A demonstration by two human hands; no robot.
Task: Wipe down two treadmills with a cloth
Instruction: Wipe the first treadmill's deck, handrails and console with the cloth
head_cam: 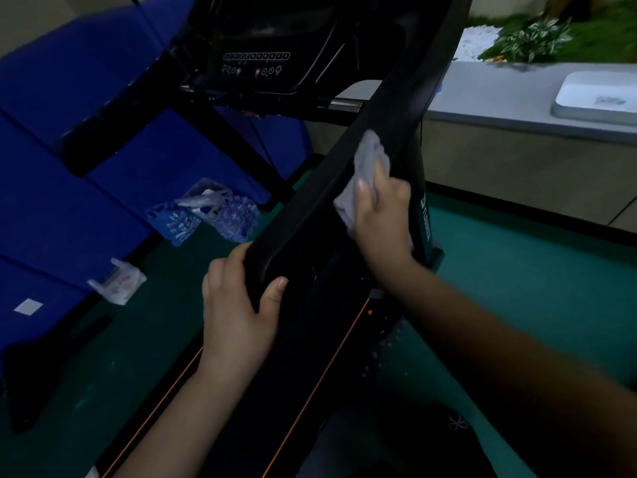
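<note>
A black treadmill fills the middle of the head view, its console [255, 63] at the top and its right handrail [344, 174] running down toward me. My right hand [382, 215] holds a pale grey cloth [368, 163] and presses it against the handrail's upper side. My left hand [241, 305] grips the near end of the same handrail, thumb on top and fingers wrapped under it. Below the hands lies the treadmill's dark deck [275, 391] with orange edge lines.
Blue mats [86, 150] cover the left side, with plastic bags [206, 212] and a small white bag [119, 284] on the green floor [517, 288] beside them. A grey counter [499, 98] with a white tray [596, 98] and green plants [537, 36] stands at the right.
</note>
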